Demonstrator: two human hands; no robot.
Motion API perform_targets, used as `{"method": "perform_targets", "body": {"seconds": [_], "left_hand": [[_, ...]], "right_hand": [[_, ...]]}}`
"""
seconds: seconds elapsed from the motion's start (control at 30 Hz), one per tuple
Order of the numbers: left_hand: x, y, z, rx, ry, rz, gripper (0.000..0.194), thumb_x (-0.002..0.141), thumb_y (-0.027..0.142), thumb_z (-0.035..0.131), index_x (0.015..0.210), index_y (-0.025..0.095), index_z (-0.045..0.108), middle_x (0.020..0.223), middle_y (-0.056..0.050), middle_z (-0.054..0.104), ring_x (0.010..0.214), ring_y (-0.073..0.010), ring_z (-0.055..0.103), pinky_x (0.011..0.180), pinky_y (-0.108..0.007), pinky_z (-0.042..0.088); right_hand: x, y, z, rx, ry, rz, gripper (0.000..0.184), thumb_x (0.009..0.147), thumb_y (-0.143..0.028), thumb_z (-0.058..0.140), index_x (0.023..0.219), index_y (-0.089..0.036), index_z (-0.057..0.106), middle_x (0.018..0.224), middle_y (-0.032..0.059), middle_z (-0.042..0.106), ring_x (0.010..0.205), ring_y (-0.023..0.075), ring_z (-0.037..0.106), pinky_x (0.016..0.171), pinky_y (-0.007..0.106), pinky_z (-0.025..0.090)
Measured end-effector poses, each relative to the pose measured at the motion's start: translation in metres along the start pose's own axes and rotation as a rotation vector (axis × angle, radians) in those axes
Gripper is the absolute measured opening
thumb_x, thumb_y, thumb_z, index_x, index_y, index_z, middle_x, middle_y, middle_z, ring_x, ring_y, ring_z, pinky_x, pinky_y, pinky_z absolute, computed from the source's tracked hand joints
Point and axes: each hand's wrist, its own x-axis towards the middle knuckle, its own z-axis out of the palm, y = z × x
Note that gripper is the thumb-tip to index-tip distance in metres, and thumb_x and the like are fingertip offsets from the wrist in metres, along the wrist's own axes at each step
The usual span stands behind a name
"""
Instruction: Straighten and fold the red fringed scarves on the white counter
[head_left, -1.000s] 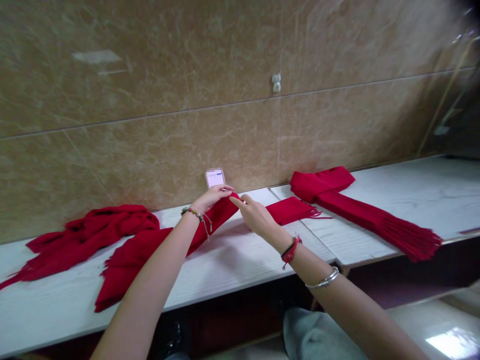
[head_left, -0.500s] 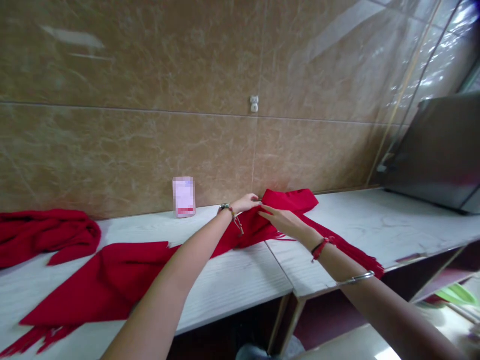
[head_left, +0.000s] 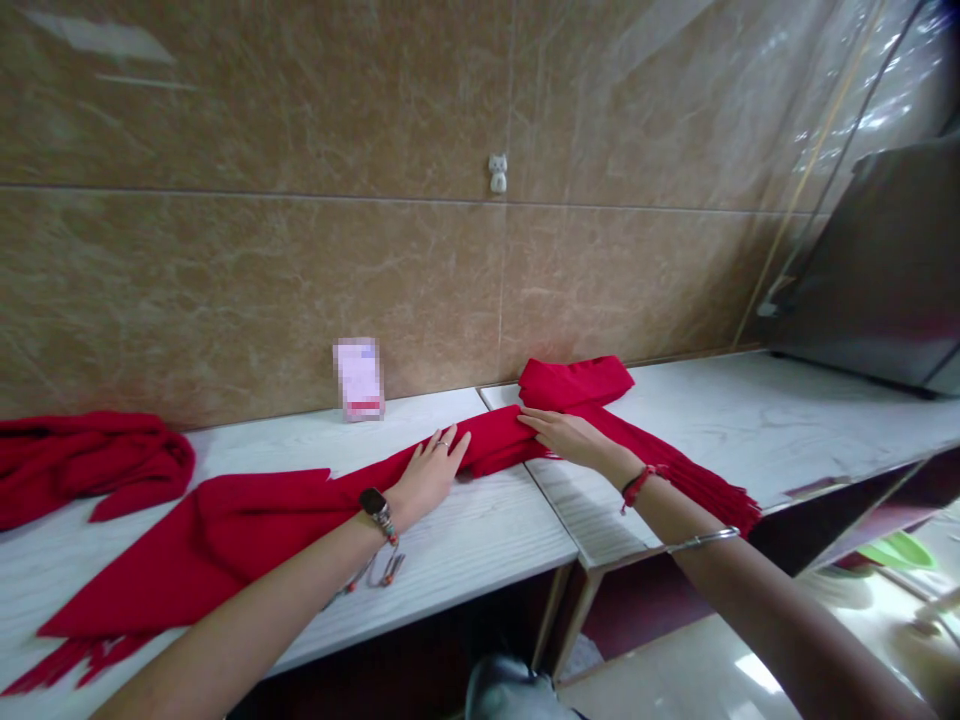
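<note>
A long red scarf (head_left: 259, 535) lies lengthwise on the white tabletop, wide and fringed at its left end and folded into a narrower strip to the right. My left hand (head_left: 431, 475) rests flat on the narrow part, fingers spread. At the strip's right end my right hand (head_left: 566, 435) holds the scarf's edge, its fingers close together and the thumb hidden. Just behind and right of that hand lies another red scarf (head_left: 577, 380), folded over at an angle, its fringe at the front edge. A third red scarf (head_left: 97, 460) is heaped at the far left.
Against the brown tiled wall leans a phone-like upright object (head_left: 360, 380), its face blurred. Two white tables (head_left: 465, 540) meet at a seam under my right arm. A large grey box-shaped object (head_left: 877, 270) stands at the right. Below is a green basin (head_left: 900, 550).
The view turned to the right. Both hands carried the scarf's narrow end rightward and lowered it onto the table. My left hand then slid back left and flattened on the strip.
</note>
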Motion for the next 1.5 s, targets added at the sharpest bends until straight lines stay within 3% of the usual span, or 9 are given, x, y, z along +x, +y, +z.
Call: {"method": "perform_targets", "body": {"seconds": [0.1, 0.3, 0.5, 0.7, 0.93, 1.07, 1.17, 1.33, 1.5], "left_hand": [[0.002, 0.001, -0.006, 0.001, 0.032, 0.047, 0.066, 0.074, -0.006, 0.029, 0.137, 0.01, 0.022, 0.143, -0.017, 0.023, 0.13, -0.0204, 0.026, 0.101, -0.034, 0.029], [-0.002, 0.015, 0.0, 0.023, 0.063, -0.041, 0.066, 0.08, 0.021, 0.047, 0.139, 0.014, 0.019, 0.144, -0.014, 0.021, 0.129, -0.0353, 0.021, 0.097, -0.05, 0.031], [0.011, 0.026, 0.018, 0.029, 0.201, -0.142, 0.066, 0.078, 0.001, 0.034, 0.14, 0.017, 0.018, 0.141, -0.014, 0.028, 0.126, -0.0321, 0.029, 0.095, -0.049, 0.034], [0.019, 0.03, 0.018, 0.041, 0.271, -0.176, 0.067, 0.076, 0.001, 0.041, 0.137, 0.02, 0.024, 0.138, -0.015, 0.033, 0.124, -0.0324, 0.032, 0.094, -0.048, 0.035], [0.016, 0.001, -0.008, -0.023, 0.146, -0.001, 0.062, 0.077, -0.003, 0.032, 0.135, 0.019, 0.031, 0.116, -0.014, 0.053, 0.092, -0.0199, 0.059, 0.074, -0.028, 0.046], [0.022, -0.024, -0.033, -0.178, 0.043, 0.083, 0.051, 0.086, 0.015, 0.04, 0.136, 0.019, 0.032, 0.098, -0.011, 0.064, 0.085, -0.0208, 0.062, 0.07, -0.025, 0.044], [0.024, -0.033, -0.039, -0.205, 0.028, 0.103, 0.044, 0.089, 0.022, 0.037, 0.134, 0.019, 0.035, 0.095, -0.011, 0.066, 0.083, -0.0209, 0.063, 0.069, -0.025, 0.044], [0.015, -0.026, -0.023, -0.123, 0.199, 0.205, 0.044, 0.087, 0.006, 0.028, 0.127, 0.021, 0.039, 0.121, -0.008, 0.055, 0.101, -0.0167, 0.057, 0.083, -0.028, 0.044], [0.003, -0.005, 0.0, -0.016, 0.224, 0.169, 0.023, 0.086, 0.014, 0.038, 0.097, 0.016, 0.058, 0.129, -0.008, 0.047, 0.109, -0.0181, 0.052, 0.091, -0.031, 0.043]], "right_hand": [[0.001, 0.003, 0.003, 0.031, 0.017, 0.012, 0.039, 0.087, -0.018, 0.038, 0.125, -0.015, 0.047, 0.129, 0.0099, 0.049, 0.113, 0.0185, 0.05, 0.094, 0.031, 0.044], [0.0, 0.001, 0.004, 0.087, 0.017, 0.06, 0.038, 0.089, -0.022, 0.036, 0.125, -0.014, 0.047, 0.127, 0.0106, 0.051, 0.111, 0.0189, 0.052, 0.093, 0.032, 0.045], [0.003, -0.001, 0.0, 0.102, 0.023, 0.054, 0.036, 0.09, -0.022, 0.035, 0.122, -0.013, 0.05, 0.124, 0.0109, 0.053, 0.111, 0.0189, 0.052, 0.093, 0.034, 0.045], [0.007, 0.006, 0.004, 0.125, 0.026, 0.045, 0.035, 0.089, -0.018, 0.034, 0.118, -0.01, 0.053, 0.118, 0.0117, 0.058, 0.11, 0.0179, 0.053, 0.096, 0.033, 0.042], [0.01, 0.012, -0.001, 0.018, 0.013, -0.011, 0.038, 0.081, -0.01, 0.041, 0.116, -0.01, 0.055, 0.119, 0.014, 0.056, 0.112, 0.0207, 0.049, 0.096, 0.035, 0.04], [0.01, 0.008, -0.01, 0.017, -0.014, -0.048, 0.047, 0.076, -0.004, 0.043, 0.121, -0.016, 0.052, 0.111, 0.0107, 0.06, 0.102, 0.019, 0.054, 0.089, 0.035, 0.044], [0.011, 0.004, -0.015, 0.035, 0.003, -0.09, 0.04, 0.079, -0.008, 0.045, 0.117, -0.016, 0.054, 0.107, 0.0108, 0.062, 0.099, 0.0194, 0.056, 0.087, 0.035, 0.045], [0.012, 0.005, -0.014, 0.075, -0.018, -0.145, 0.027, 0.085, -0.015, 0.045, 0.105, -0.011, 0.062, 0.105, 0.0125, 0.064, 0.098, 0.0194, 0.058, 0.088, 0.032, 0.045], [0.008, 0.007, -0.011, 0.077, -0.023, -0.104, 0.031, 0.082, -0.01, 0.044, 0.108, -0.014, 0.061, 0.108, 0.0102, 0.064, 0.099, 0.0177, 0.059, 0.089, 0.03, 0.045]]}}
